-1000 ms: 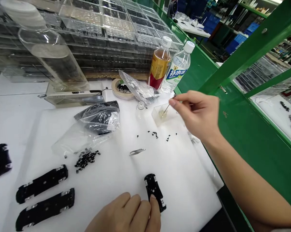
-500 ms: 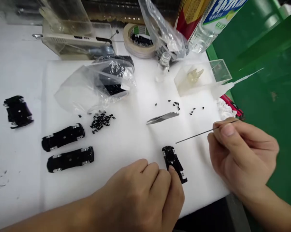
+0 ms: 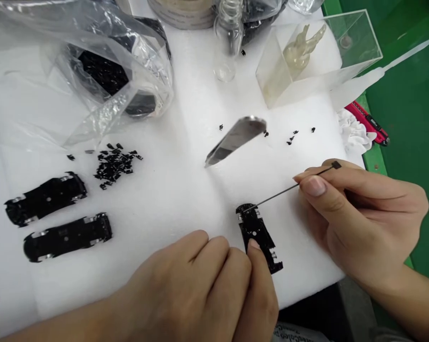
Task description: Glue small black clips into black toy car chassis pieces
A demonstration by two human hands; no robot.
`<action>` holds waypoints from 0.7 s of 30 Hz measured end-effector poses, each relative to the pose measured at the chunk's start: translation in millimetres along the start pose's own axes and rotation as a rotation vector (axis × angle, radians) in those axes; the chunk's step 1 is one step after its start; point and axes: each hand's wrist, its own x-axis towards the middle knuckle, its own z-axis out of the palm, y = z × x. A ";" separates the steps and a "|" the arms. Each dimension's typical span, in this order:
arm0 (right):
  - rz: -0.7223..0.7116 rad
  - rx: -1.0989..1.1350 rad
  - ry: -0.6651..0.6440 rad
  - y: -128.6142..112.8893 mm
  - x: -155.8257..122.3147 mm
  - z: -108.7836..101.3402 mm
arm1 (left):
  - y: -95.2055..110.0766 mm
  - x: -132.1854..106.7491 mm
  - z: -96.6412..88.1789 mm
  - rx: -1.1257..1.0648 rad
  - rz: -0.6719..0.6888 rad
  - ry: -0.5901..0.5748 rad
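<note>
My right hand (image 3: pixel 357 218) pinches a thin metal needle (image 3: pixel 278 193) between thumb and forefinger. The needle's tip touches the far end of a small black plastic part (image 3: pixel 257 234) lying on the white foam pad (image 3: pixel 186 190). My left hand (image 3: pixel 200 289) rests on the pad with fingers curled, and one fingertip presses the part down near its middle. Metal tweezers (image 3: pixel 236 139) lie on the pad just beyond the part.
Two longer black parts (image 3: pixel 45 195) (image 3: pixel 68 236) lie at the left beside a pile of tiny black pieces (image 3: pixel 113 164). A clear plastic bag (image 3: pixel 93 76), a small glass vial (image 3: pixel 228 40) and a clear box with yellowish glue (image 3: pixel 307 52) stand further back. A red tool (image 3: pixel 369 124) lies at the pad's right edge.
The view has moved closer and lower. My right hand brought the needle from the glue box down to the small black part, where its tip now touches. My left hand stayed on the part.
</note>
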 end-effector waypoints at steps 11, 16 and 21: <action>-0.035 -0.023 -0.016 2.3 -0.6 -0.4 | 1.6 4.8 2.5 0.033 -0.016 0.007; 0.003 0.020 -0.031 -1.3 1.0 -0.3 | 0.1 6.1 5.8 0.048 0.014 0.047; 0.018 0.054 -0.029 -0.3 -0.5 1.2 | 2.4 2.4 0.6 0.006 0.001 -0.003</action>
